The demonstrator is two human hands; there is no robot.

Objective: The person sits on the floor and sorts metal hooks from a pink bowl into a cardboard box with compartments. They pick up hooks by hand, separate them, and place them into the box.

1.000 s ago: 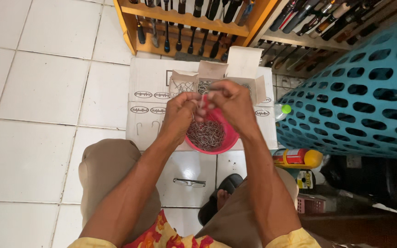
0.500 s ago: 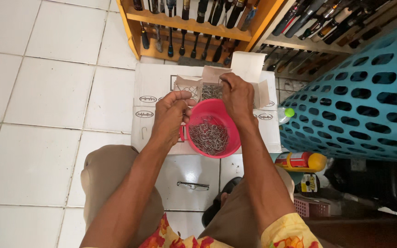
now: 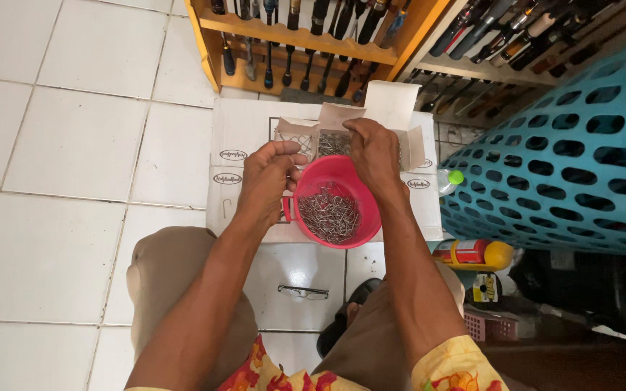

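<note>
A pink plastic bowl full of small metal hooks stands on a flat white cardboard box on the tiled floor. Behind it is a small open cardboard box holding more of the same metal pieces. My left hand hovers at the bowl's left rim, fingers pinched together on what looks like a small metal piece. My right hand reaches into the open small box, fingers curled down among the pieces; what it grips is hidden.
A wooden rack with several rods stands behind the box. A large teal perforated basket fills the right side. A yellow and red can, a green-capped bottle and eyeglasses lie on the floor near my knees.
Both hands were together above the bowl. They have parted: the right hand went forward into the small box, the left dropped to the bowl's left rim.
</note>
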